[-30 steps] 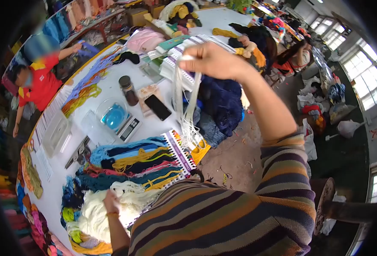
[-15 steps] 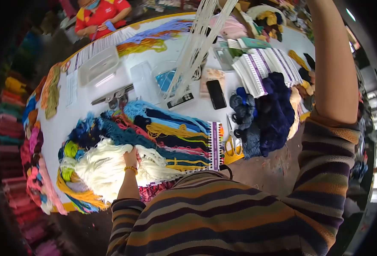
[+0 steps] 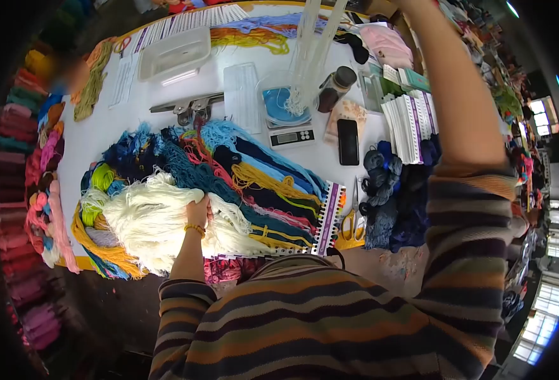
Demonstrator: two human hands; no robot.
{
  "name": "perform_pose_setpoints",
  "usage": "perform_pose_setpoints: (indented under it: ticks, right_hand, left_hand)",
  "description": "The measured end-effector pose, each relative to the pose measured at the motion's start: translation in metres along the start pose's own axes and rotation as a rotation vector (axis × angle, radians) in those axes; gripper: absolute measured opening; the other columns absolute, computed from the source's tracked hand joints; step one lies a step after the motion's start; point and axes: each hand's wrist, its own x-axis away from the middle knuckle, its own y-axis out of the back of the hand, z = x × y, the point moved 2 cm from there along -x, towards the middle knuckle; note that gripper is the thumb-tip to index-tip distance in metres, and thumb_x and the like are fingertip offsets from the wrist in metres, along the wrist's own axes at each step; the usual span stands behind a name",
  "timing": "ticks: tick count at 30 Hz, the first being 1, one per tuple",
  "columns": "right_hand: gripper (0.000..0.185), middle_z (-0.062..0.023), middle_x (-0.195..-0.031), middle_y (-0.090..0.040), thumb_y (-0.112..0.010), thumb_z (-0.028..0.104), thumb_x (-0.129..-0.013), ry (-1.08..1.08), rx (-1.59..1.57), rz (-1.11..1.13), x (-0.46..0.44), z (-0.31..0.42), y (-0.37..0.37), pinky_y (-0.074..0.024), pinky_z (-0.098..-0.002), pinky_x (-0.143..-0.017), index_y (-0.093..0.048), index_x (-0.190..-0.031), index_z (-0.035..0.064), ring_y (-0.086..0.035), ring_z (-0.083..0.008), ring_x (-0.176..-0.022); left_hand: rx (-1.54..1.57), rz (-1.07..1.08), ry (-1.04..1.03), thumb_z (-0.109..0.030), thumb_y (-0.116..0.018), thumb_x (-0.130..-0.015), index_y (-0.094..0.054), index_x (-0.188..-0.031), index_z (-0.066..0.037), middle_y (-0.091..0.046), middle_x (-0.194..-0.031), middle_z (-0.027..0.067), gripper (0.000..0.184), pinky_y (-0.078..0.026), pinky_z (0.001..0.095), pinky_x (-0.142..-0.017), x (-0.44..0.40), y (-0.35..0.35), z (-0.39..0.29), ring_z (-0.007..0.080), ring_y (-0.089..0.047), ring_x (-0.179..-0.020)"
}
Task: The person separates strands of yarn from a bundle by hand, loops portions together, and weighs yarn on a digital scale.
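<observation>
My left hand [image 3: 197,212], with a beaded bracelet at the wrist, is closed on a big heap of white yarn [image 3: 146,215] at the near left of the table. My right arm stretches up to the top edge, where the hand is cut off. Long white yarn strands [image 3: 317,44] hang from above the frame near that arm. Their lower ends bunch over the blue surface [image 3: 276,104] of a digital scale [image 3: 292,136]. Beside the white heap, multicoloured yarn hanks [image 3: 254,183] run to a punched card strip [image 3: 327,218].
A phone [image 3: 348,142], a dark-capped jar [image 3: 336,88] and yellow-handled scissors [image 3: 353,225] are right of the scale. Dark blue skeins [image 3: 381,190] lie at the right edge. Farther back are a metal clamp [image 3: 187,107], a clear plastic tray [image 3: 175,54] and white cards [image 3: 409,126].
The view has shifted, bringing the scale fully into sight. The hanging white strands swung more upright, their ends now gathered over the scale. My left hand stays on the white heap.
</observation>
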Motion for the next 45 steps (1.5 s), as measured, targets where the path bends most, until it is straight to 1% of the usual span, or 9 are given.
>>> perform_pose_setpoints:
  ticks: [3,4,11,20,24,28,36,42,45]
  right_hand:
    - [0.027,-0.0101,-0.068,-0.063,-0.060,0.031,-0.079,0.152,0.481,0.071,0.019,-0.107,-0.091,-0.0448,-0.0332,-0.054,-0.064,-0.082,0.0042,-0.060,-0.0203,-0.059]
    - [0.024,-0.0110,-0.075,-0.062,-0.057,0.029,-0.078,-0.005,0.552,0.299,0.048,-0.095,-0.114,-0.0477,-0.0381,-0.064,-0.063,-0.080,0.0058,-0.061,-0.0266,-0.071]
    - [0.016,-0.0096,-0.081,-0.056,-0.055,0.022,-0.077,-0.026,0.604,0.563,0.225,-0.180,-0.243,-0.0467,-0.0416,-0.062,-0.059,-0.081,0.0080,-0.059,-0.0268,-0.077]
    - [0.016,-0.0107,-0.080,-0.056,-0.055,0.022,-0.078,-0.302,0.199,0.281,0.329,-0.124,-0.214,-0.0465,-0.0397,-0.062,-0.057,-0.086,0.0085,-0.057,-0.0283,-0.075]
    - [0.019,-0.0113,-0.083,-0.058,-0.049,0.026,-0.081,-0.369,0.148,0.889,0.405,-0.078,-0.202,-0.0470,-0.0415,-0.059,-0.056,-0.079,0.0080,-0.058,-0.0292,-0.072]
    - [0.023,-0.0124,-0.084,-0.058,-0.047,0.027,-0.081,-0.325,0.047,1.087,0.471,-0.038,-0.149,-0.0476,-0.0400,-0.060,-0.057,-0.080,0.0066,-0.059,-0.0291,-0.076]
    - [0.024,-0.0095,-0.083,-0.058,-0.049,0.030,-0.082,-0.577,0.323,0.857,0.510,0.003,-0.016,-0.0457,-0.0406,-0.067,-0.058,-0.085,0.0082,-0.057,-0.0288,-0.080]
    - [0.022,-0.0100,-0.086,-0.060,-0.052,0.027,-0.080,-0.907,0.016,0.354,0.503,0.082,-0.051,-0.0463,-0.0375,-0.068,-0.059,-0.089,0.0079,-0.058,-0.0275,-0.080]
    - [0.022,-0.0088,-0.085,-0.061,-0.052,0.026,-0.081,-0.795,-0.180,0.172,0.495,0.120,-0.077,-0.0470,-0.0353,-0.066,-0.059,-0.091,0.0073,-0.059,-0.0264,-0.075]
  left_hand:
    - [-0.006,-0.021,-0.007,-0.024,-0.057,-0.080,-0.051,-0.062,-0.003,-0.049,-0.049,0.0050,0.028,-0.037,0.0262,-0.034,-0.009,0.002,0.009,0.0146,-0.045,-0.036]
    - [-0.003,-0.034,0.002,-0.024,-0.057,-0.080,-0.051,-0.062,-0.003,-0.049,-0.049,0.0050,0.028,-0.037,0.0262,-0.034,-0.009,0.003,0.008,0.0146,-0.045,-0.036]
    - [-0.036,-0.056,0.028,-0.021,-0.055,-0.078,-0.049,-0.059,-0.005,-0.048,-0.048,0.0046,0.025,-0.036,0.0262,-0.035,0.001,-0.002,-0.001,0.0150,-0.044,-0.035]
    - [-0.025,-0.094,0.061,-0.020,-0.055,-0.078,-0.049,-0.057,-0.005,-0.047,-0.046,0.0049,0.027,-0.034,0.0276,-0.033,-0.003,-0.002,0.002,0.0162,-0.042,-0.033]
    - [-0.030,-0.070,0.053,-0.022,-0.057,-0.078,-0.049,-0.058,-0.006,-0.047,-0.047,0.0048,0.027,-0.035,0.0272,-0.033,-0.008,-0.001,0.005,0.0157,-0.043,-0.034]
    - [0.033,-0.067,-0.005,-0.019,-0.058,-0.077,-0.045,-0.058,-0.009,-0.043,-0.047,0.0020,0.025,-0.033,0.0264,-0.033,-0.007,-0.003,0.006,0.0138,-0.040,-0.036]
    - [0.093,0.039,-0.090,-0.020,-0.058,-0.081,-0.044,-0.064,-0.011,-0.041,-0.051,-0.0014,0.023,-0.032,0.0225,-0.037,-0.012,0.001,0.015,0.0094,-0.038,-0.041]
    - [0.022,0.245,-0.187,-0.020,-0.056,-0.082,-0.043,-0.059,-0.010,-0.041,-0.050,-0.0010,0.028,-0.030,0.0222,-0.038,0.024,0.005,-0.001,0.0096,-0.039,-0.041]
    - [0.038,0.280,-0.298,-0.023,-0.054,-0.085,-0.046,-0.061,-0.009,-0.042,-0.051,-0.0002,0.029,-0.031,0.0241,-0.041,0.030,0.016,-0.012,0.0113,-0.041,-0.042]
